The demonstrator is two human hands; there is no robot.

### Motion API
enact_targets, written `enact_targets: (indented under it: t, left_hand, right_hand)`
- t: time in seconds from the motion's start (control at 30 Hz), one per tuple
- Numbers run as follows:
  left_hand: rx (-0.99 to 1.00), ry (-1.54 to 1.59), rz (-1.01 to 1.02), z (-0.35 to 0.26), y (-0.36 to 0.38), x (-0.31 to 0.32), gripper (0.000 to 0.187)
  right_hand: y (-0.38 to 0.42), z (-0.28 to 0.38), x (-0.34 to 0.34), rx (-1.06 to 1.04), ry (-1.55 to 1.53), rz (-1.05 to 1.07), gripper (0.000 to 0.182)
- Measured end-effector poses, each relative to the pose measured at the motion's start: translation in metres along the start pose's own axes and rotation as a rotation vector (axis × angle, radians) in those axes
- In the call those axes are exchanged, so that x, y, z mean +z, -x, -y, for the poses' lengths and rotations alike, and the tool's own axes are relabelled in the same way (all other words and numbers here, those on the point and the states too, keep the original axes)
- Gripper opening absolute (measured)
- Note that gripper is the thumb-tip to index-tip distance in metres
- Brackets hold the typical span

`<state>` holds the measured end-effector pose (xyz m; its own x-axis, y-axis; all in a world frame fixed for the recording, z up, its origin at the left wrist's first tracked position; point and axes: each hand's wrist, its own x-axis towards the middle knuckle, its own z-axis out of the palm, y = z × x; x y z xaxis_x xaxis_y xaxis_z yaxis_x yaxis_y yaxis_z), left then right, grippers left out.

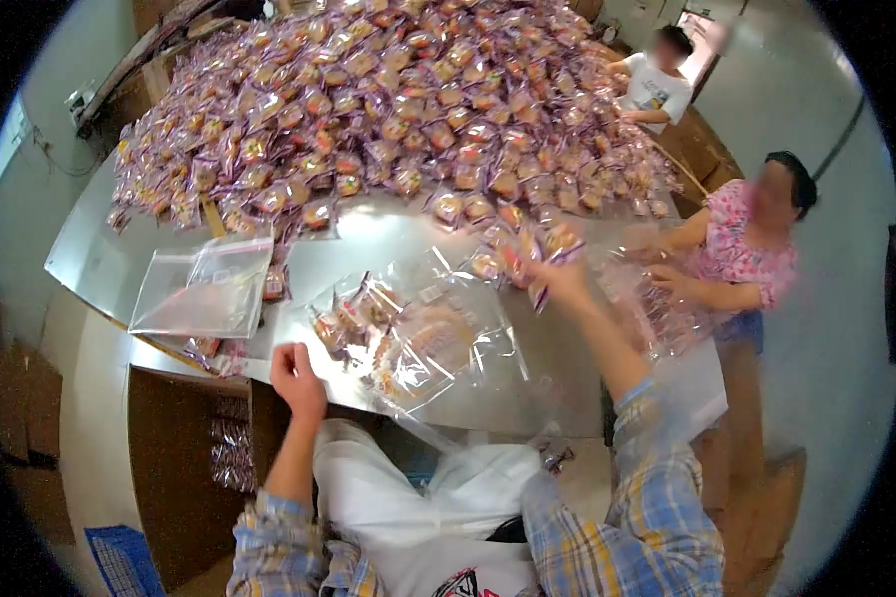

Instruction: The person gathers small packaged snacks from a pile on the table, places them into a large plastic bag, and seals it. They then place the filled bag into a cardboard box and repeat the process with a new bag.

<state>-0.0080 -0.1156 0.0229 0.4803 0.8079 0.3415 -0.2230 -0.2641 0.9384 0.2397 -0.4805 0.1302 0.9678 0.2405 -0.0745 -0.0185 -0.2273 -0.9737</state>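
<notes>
A large clear plastic bag (493, 343) lies on the metal table in front of me, with several wrapped snack packs (343, 323) inside its left part. My left hand (299, 380) is closed at the table's front edge, just left of that bag; whether its fingers pinch anything is hidden. Reaching beyond the bag, my right hand (562, 282) is closed on a few small purple-and-clear snack packs (528, 254), slightly blurred. Past it rises a big heap of the same packs (398, 109).
Flat clear zip bags (204, 289) lie at the left table edge. Below stands an open cardboard box (184, 478) with packs inside. One co-worker (742, 239) handles packs and plastic at the right; another person (657, 85) stands farther back beside the heap.
</notes>
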Motion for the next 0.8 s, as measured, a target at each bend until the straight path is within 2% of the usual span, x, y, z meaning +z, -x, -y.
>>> enact_targets:
  t: [0.03,0.07,0.1,0.13,0.2,0.23,0.33,0.43,0.47,0.5,0.63,0.73,0.77,0.8]
  left_hand:
    - [-0.008,-0.056,0.001,-0.015,0.027,-0.001,0.014]
    - [-0.015,-0.118,0.002,-0.036,0.06,0.0,0.015]
    - [-0.057,0.028,0.1,-0.083,0.096,0.005,0.022]
    - [0.328,-0.04,0.245,-0.096,0.12,0.004,0.037]
    - [0.762,-0.26,0.624,-0.115,0.166,-0.006,0.059]
    - [0.789,-0.314,0.59,-0.142,0.182,0.005,0.057]
    - [0.616,-0.607,0.573,-0.162,0.19,0.03,0.046]
    - [0.708,-0.77,0.654,-0.143,0.163,0.036,0.034]
    - [0.7,-0.703,0.728,-0.14,0.155,0.028,0.033]
    - [0.72,-0.671,0.74,-0.136,0.15,0.022,0.034]
    - [0.72,-0.584,0.807,-0.144,0.137,-0.006,0.036]
    - [0.646,-0.575,0.791,-0.149,0.135,-0.035,0.032]
    - [0.663,-0.602,0.765,-0.151,0.133,-0.041,0.029]
    - [0.668,-0.603,0.732,-0.151,0.131,-0.048,0.028]
  right_hand:
    - [0.002,-0.025,-0.001,0.084,-0.055,0.015,0.037]
    - [0.014,-0.031,0.012,-0.049,-0.195,-0.026,0.04]
    - [0.017,-0.038,0.019,0.002,-0.19,0.009,0.034]
    - [0.018,-0.044,0.027,0.058,-0.186,0.049,0.029]
    - [0.013,-0.044,0.058,0.011,-0.394,0.041,0.036]
    - [0.01,-0.042,0.072,-0.012,-0.497,0.038,0.04]
    - [-0.016,-0.046,0.099,0.051,-0.584,0.079,0.038]
    - [-0.044,-0.059,0.1,-0.025,-0.514,0.089,0.027]
    - [-0.055,-0.071,0.098,-0.044,-0.482,0.073,0.021]
    - [-0.059,-0.076,0.097,-0.035,-0.598,0.039,0.025]
    - [-0.064,-0.076,0.071,0.097,-0.726,0.096,0.019]
    - [-0.071,-0.072,0.054,0.094,-0.782,0.091,0.02]
    - [-0.081,-0.079,0.049,0.153,-0.834,0.073,0.019]
    - [-0.079,-0.071,0.044,0.107,-0.833,0.083,0.018]
